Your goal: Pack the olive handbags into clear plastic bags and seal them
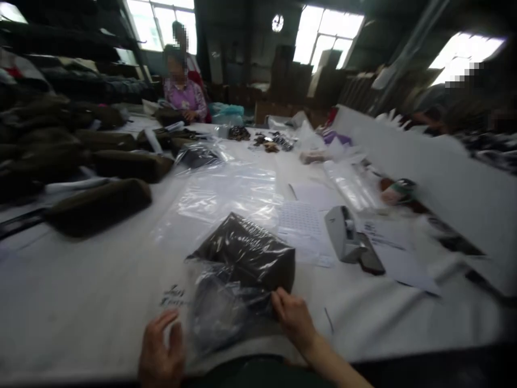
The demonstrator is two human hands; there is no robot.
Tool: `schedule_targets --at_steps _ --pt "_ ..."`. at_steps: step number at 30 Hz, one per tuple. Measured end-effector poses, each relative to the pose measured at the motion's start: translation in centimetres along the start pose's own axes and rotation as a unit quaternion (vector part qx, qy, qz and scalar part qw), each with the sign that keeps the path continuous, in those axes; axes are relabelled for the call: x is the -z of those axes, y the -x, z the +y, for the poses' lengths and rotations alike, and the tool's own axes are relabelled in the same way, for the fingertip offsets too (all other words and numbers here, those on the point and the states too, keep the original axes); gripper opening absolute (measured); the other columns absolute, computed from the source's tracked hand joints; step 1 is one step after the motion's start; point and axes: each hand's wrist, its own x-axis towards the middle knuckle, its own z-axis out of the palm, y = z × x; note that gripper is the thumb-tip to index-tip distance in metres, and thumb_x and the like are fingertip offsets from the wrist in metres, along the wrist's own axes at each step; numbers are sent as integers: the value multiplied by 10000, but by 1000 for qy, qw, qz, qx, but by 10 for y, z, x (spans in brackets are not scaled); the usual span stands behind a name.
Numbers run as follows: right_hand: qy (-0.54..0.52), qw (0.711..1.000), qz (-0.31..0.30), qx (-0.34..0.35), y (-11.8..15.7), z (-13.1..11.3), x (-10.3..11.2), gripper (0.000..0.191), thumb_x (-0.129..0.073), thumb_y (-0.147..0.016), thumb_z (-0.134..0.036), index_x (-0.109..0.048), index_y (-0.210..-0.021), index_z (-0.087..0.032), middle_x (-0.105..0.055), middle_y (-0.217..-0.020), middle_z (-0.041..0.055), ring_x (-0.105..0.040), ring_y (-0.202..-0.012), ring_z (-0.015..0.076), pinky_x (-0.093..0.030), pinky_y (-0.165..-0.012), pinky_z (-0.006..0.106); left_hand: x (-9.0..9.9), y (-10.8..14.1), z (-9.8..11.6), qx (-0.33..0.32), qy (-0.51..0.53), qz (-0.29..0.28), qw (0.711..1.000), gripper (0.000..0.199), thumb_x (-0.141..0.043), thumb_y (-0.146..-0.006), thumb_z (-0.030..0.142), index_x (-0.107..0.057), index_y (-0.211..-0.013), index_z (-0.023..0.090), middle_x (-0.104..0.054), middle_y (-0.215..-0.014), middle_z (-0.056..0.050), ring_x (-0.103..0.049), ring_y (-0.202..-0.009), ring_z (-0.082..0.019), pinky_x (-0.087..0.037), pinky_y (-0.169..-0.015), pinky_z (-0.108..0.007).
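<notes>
A transparent plastic bag [218,307] lies at the front of the table with a folded dark olive garment [250,248] inside its far part. The near part of the bag is loose and crumpled. My right hand [293,318] pinches the bag at its right edge, beside the garment's near corner. To the left of the bag, my left hand [159,347] hovers or rests over the white table, thumb and fingers apart, holding nothing. Just beyond the garment, flat transparent bags [230,188] are spread on the table.
Rolled olive garments [100,207] are piled along the left. A grey and white tape dispenser [343,237] stands right, near printed sheets [302,218]. Another bagged garment [197,156] lies farther back. A white panel [424,178] borders the right side. A person [183,97] is at the far end.
</notes>
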Motion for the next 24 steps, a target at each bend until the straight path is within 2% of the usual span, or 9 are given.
schedule_targets --at_steps 3,5,9,12,14,16,20,22,24 --pt "-24 999 -47 -12 -2 6 1 485 -218 -982 -442 -507 -680 -196 -554 -503 2 -566 -460 141 -259 -474 265 -5 6 17 -236 23 -163 958 348 -472 -853 123 -489 -1195 190 -603 -1121 -85 -522 -1125 -218 -467 -933 -359" --pt "-28 998 -61 -6 1 8 0 472 -223 -980 -448 -498 -686 -202 -542 -500 -5 -560 -456 143 -257 -475 269 -32 5 23 -276 -17 -238 931 466 -462 -880 206 -375 -1328 116 -513 -1287 -139 -394 -1264 -272 -391 -1022 -436" --pt "-66 996 -55 -2 8 7 7 423 -276 -976 -431 -483 -681 -208 -504 -486 -28 -521 -430 128 -267 -468 269 -82 4 15 -183 -73 -233 952 574 -380 -924 320 -210 -1415 74 -360 -1411 -182 -246 -1346 -301 -306 -1061 -509" --pt "-129 991 -36 -2 11 10 13 354 -323 -976 -373 -515 -732 -203 -516 -536 -31 -521 -466 113 -317 -489 246 -82 -8 13 -117 12 -198 973 484 -309 -944 306 -281 -1397 138 -369 -1412 -142 -268 -1341 -264 -252 -1093 -489" --pt "-159 987 -21 27 12 14 15 293 -355 -973 -321 -549 -793 -195 -549 -593 -16 -546 -521 113 -350 -520 235 -71 -28 20 -21 78 -187 979 423 -299 -947 314 -388 -1335 171 -472 -1322 -119 -396 -1260 -232 -322 -1055 -430" --pt "-170 982 -2 76 12 19 16 242 -385 -963 -271 -568 -831 -185 -578 -639 3 -565 -568 121 -374 -554 237 -59 -56 32 79 115 -272 952 409 -366 -929 369 -450 -1284 183 -597 -1116 -91 -557 -1046 -206 -440 -916 -360" --pt "-165 975 32 146 10 25 16 222 -398 -951 -219 -588 -845 -174 -570 -616 17 -546 -559 134 -388 -556 253 -47 -98 53 166 135 -515 830 495 -595 -794 432 -522 -1220 191 -627 -740 -6 -590 -678 -168 -465 -643 -274" --pt "-160 976 33 143 8 25 17 262 -373 -959 -233 -590 -823 -178 -564 -599 16 -540 -548 132 -384 -542 253 -45 -102 57 199 187 -541 796 364 -602 -790 405 -608 -1073 176 -613 -698 -7 -586 -663 -160 -458 -624 -258" --pt "-155 979 29 130 6 24 18 319 -330 -974 -259 -581 -790 -184 -569 -604 14 -548 -558 127 -381 -546 249 -45 -99 57 221 250 -518 787 236 -596 -800 374 -649 -878 158 -617 -737 -29 -586 -711 -159 -462 -663 -253"
